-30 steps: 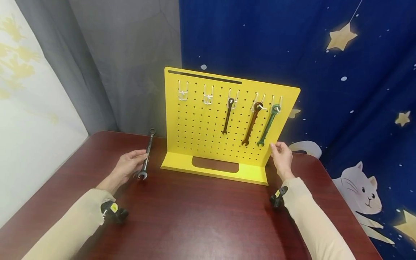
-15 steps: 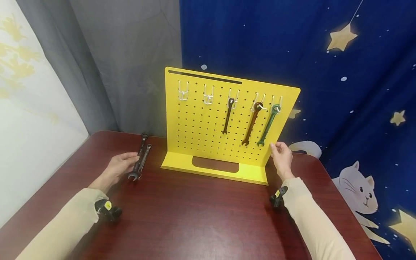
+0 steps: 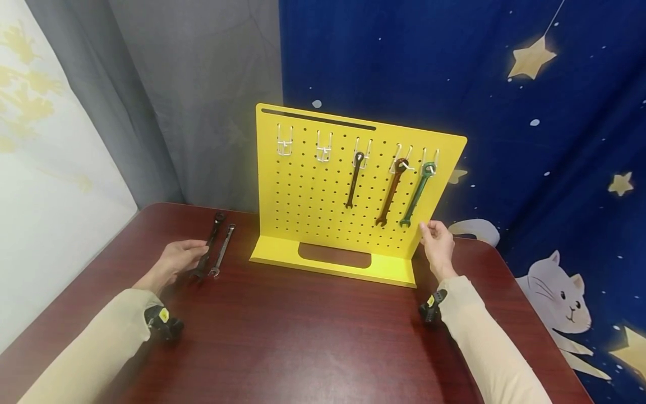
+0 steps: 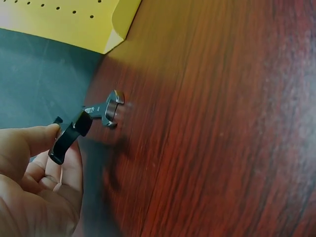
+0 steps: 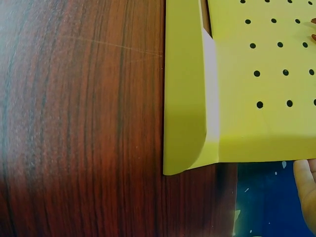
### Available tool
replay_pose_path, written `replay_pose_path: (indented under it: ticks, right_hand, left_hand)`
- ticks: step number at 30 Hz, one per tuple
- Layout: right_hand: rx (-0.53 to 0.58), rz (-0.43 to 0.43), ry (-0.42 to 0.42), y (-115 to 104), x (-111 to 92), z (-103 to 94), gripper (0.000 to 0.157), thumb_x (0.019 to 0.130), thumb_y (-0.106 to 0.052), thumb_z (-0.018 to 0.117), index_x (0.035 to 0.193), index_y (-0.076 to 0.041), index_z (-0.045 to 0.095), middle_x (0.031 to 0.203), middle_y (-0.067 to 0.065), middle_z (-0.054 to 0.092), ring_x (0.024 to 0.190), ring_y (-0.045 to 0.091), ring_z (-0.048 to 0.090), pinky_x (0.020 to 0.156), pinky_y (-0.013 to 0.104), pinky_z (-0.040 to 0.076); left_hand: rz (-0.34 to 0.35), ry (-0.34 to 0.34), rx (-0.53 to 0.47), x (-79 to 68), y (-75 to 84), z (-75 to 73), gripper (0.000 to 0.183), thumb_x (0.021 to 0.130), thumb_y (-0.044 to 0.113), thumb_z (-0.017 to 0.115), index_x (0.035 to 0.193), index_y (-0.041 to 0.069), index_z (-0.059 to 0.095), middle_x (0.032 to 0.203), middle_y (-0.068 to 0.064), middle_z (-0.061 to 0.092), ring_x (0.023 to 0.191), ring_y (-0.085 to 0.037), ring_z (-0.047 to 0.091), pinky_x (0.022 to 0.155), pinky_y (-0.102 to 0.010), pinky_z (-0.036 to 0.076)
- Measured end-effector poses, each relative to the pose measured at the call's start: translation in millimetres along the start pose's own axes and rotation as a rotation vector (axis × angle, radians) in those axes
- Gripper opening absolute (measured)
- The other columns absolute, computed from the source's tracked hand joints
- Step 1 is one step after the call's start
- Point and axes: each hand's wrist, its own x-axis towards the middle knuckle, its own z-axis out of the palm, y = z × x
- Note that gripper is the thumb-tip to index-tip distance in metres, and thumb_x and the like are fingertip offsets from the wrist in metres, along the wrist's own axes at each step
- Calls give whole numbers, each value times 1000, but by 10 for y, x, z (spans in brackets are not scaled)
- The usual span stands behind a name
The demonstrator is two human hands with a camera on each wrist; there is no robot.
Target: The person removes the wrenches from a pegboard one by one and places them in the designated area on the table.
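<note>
At the left of the table, my left hand (image 3: 179,259) pinches a dark combination wrench (image 3: 214,233) between thumb and fingers. Its open end (image 4: 71,138) points toward the camera in the left wrist view. Just to its right lies a thinner silver combination wrench (image 3: 224,247), whose open end (image 4: 112,108) shows beyond the held one. My right hand (image 3: 438,245) grips the right edge of a yellow pegboard (image 3: 308,213), thumb in front and other fingers mostly hidden. Only part of that hand (image 5: 307,190) appears in the right wrist view, at the board's edge.
A black wrench (image 3: 354,182), a brown-red wrench (image 3: 391,193) and a green wrench (image 3: 418,195) hang from white hooks on the board. Two bare hooks, a left one (image 3: 284,147) and another (image 3: 323,152), are beside them. Curtains stand behind the dark red table (image 3: 303,336).
My left hand has moved left and slightly down with the dark wrench. The silver wrench now shows separately to its right. My right hand stays at the board's edge.
</note>
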Motion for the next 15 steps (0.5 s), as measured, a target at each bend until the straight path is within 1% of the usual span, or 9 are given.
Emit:
replay_pose_path:
  ticks: [6, 13, 15]
  right_hand:
    - [1, -3, -4, 6, 1, -1, 38, 95, -35, 53, 115, -3, 55, 114, 17, 62, 96, 31, 62, 90, 39, 50]
    - [-3, -8, 1, 7, -3, 4, 37, 95, -35, 53, 114, -3, 55, 113, 16, 63, 95, 31, 62, 89, 37, 50]
    - [-4, -10, 3, 8, -4, 6, 37, 95, -35, 53, 114, -3, 55, 113, 16, 63, 95, 31, 62, 88, 36, 51]
  left_hand:
    - [-26, 7, 69, 9, -12, -35, 55, 93, 30, 57, 134, -4, 44, 85, 18, 60, 75, 4, 59, 66, -15, 48]
    - [-5, 11, 88, 35, -63, -44, 51, 93, 25, 56, 129, -9, 47, 88, 12, 64, 78, 0, 60, 66, -15, 50]
    - [-8, 16, 113, 34, -62, -45, 50, 93, 26, 56, 129, -8, 48, 90, 10, 64, 79, -1, 60, 67, -15, 49]
